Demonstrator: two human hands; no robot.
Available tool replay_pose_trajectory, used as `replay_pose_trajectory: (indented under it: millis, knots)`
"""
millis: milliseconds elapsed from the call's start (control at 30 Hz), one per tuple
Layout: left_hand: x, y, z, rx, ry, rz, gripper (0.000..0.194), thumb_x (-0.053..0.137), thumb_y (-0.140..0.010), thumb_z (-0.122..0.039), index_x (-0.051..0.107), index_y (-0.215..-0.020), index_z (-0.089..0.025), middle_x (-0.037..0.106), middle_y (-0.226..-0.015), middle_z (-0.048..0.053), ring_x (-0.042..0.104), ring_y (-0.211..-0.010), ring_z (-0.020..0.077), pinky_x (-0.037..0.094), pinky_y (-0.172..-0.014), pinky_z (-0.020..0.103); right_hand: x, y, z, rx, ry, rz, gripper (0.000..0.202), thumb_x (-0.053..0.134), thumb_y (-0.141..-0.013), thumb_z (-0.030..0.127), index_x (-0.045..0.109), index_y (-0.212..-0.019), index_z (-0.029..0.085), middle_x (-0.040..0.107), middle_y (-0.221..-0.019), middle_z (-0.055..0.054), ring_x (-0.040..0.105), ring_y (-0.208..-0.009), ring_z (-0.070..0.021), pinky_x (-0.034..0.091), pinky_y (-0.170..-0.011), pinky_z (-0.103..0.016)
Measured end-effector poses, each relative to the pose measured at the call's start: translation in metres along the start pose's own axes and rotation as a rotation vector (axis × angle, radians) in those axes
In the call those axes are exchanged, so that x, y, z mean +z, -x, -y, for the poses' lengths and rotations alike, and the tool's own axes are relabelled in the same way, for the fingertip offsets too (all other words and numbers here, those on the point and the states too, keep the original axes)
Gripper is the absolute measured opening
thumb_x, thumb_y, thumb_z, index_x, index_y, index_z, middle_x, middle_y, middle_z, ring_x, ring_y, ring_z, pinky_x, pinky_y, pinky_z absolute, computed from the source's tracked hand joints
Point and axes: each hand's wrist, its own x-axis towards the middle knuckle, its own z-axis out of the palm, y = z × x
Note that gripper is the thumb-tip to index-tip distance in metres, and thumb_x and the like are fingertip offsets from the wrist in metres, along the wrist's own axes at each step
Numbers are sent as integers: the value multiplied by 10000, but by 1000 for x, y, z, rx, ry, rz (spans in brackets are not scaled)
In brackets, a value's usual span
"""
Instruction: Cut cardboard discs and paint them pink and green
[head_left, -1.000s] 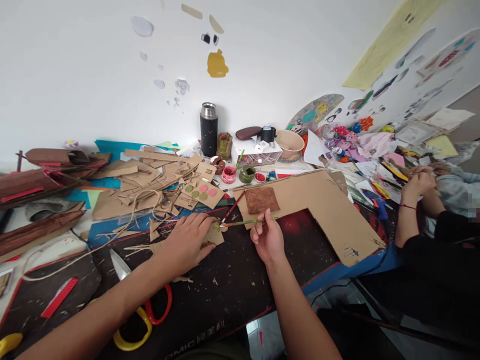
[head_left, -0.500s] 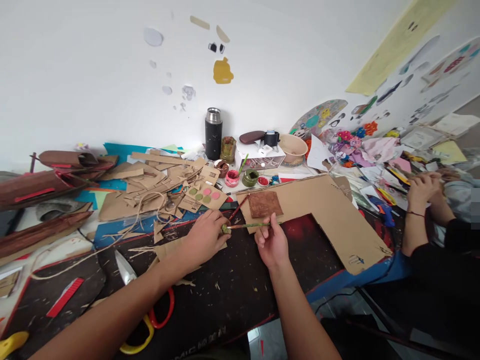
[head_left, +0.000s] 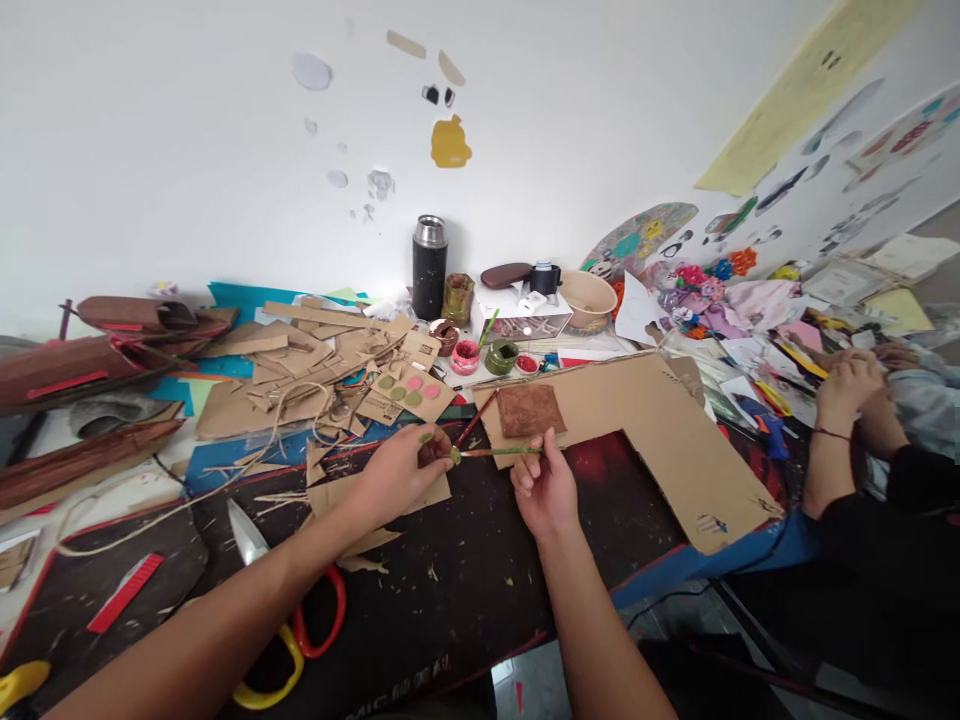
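Between the thumb and fingers of my left hand [head_left: 401, 468] is a small green-painted piece [head_left: 455, 456], mostly hidden by the fingertips. Green paint marks the back of that hand. My right hand [head_left: 546, 485] grips a thin paintbrush [head_left: 495, 452], its tip pointing left at the green piece and seeming to touch it. Just beyond, a second, dark red brush [head_left: 475, 419] leans on the cardboard edge. A brown-painted cardboard square [head_left: 531, 411] lies on the large cardboard sheet [head_left: 679, 455]. Open paint jars stand behind: pink [head_left: 465, 356], green [head_left: 501, 356] and red [head_left: 527, 364].
Scissors [head_left: 251, 535] lie under my left forearm. Cardboard scraps [head_left: 330, 350] and a card with pink and green discs [head_left: 431, 402] are at left. A black flask [head_left: 430, 270] stands by the wall. Another person's hands [head_left: 847, 385] are at right.
My left hand has turned, bringing the paint-marked back into view, and the green piece has shifted slightly right. The right hand still holds the brush in nearly the same place.
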Motion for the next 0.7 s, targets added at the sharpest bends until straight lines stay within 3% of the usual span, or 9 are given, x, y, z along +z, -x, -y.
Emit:
replay_pose_trajectory:
  millis: [167, 300, 400, 700]
  knots:
    - [-22, 21, 13, -9, 20, 83, 239, 572, -925, -418, 664, -1042, -231, 724, -904, 38, 680, -785, 236, 543, -713, 348, 0, 1, 0, -1, 6, 3, 393, 888, -800, 514, 647, -746, 207, 469, -444, 100, 439, -357, -74, 350, -328, -162]
    - [-26, 36, 35, 111, -240, -41, 248, 583, -917, -340, 705, -1103, -228, 718, -1104, 96, 671, -1070, 302, 529, -960, 439, 3, 2, -1, -13, 54, -7, 412, 904, -775, 528, 652, -746, 202, 484, -445, 94, 458, -356, -79, 355, -325, -165]
    - [-27, 46, 44, 141, -331, -109, 303, 603, -940, -357, 674, -1206, -230, 664, -1227, 104, 632, -1164, 319, 506, -1016, 463, 5, 4, -3, -36, 107, -14, 449, 922, -736, 560, 652, -741, 202, 489, -440, 93, 463, -350, -82, 358, -323, -168]
    - [-19, 56, 45, 132, -430, -103, 203, 739, -898, -321, 637, -1039, -216, 652, -1079, 65, 621, -1041, 312, 496, -966, 460, 16, 8, -10, -100, 291, -25, 511, 894, -731, 639, 658, -699, 186, 501, -425, 75, 461, -324, -89, 342, -315, -182]
